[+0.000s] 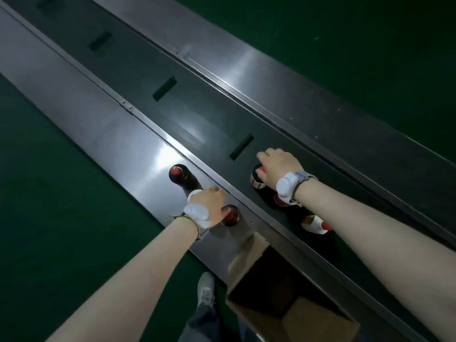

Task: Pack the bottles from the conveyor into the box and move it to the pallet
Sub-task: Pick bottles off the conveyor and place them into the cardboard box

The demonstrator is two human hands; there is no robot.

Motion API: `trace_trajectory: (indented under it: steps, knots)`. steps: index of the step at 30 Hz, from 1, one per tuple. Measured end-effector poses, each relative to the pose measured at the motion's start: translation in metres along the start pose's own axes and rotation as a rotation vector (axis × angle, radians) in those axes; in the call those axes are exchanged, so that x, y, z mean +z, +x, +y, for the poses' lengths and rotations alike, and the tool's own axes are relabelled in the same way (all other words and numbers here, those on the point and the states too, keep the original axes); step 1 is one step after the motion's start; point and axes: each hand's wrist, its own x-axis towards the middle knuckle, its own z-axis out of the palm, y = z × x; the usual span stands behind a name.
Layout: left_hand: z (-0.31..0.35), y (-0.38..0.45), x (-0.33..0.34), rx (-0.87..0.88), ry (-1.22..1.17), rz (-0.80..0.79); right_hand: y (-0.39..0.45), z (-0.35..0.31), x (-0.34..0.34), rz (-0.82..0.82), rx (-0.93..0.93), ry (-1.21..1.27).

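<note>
Left hand (209,206) gripped red-capped bottle (230,214) on steel surface (118,149); right hand (276,166) closed on belt bottle (257,177). Open box (318,319) stood below. Risk: lifting both together could knock neighbouring bottle (315,224) over.

Conveyor (158,124): long metal frame, dark belt (212,124) down the middle, running diagonally across green floor (49,193). Near steel side rail (103,134) carries two upright red-capped bottles (178,174), (230,214). On belt: three more bottles (257,180), (280,201), (317,224), close together. Open cardboard box (291,309) sits against the near rail; whether it rests on the floor is unclear.
</note>
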Motion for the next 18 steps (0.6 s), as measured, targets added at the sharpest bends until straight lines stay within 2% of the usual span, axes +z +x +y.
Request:
trace_trajectory:
  steps: [3, 8, 11, 18]
  knots:
    - [0.01, 0.008, 0.018, -0.037, 0.015, -0.087, 0.013, 0.004, 0.015, -0.059, 0.026, -0.031]
    - [0.018, 0.025, 0.051, -0.052, 0.026, -0.134, 0.033, 0.011, 0.05, -0.191, 0.049, -0.028]
    - [0.023, 0.033, 0.072, -0.087, 0.035, -0.169, 0.039, 0.014, 0.066, -0.192, 0.071, -0.012]
    - [0.026, 0.04, 0.09, -0.09, 0.083, -0.095, 0.037, 0.019, 0.071, -0.154, 0.004, -0.104]
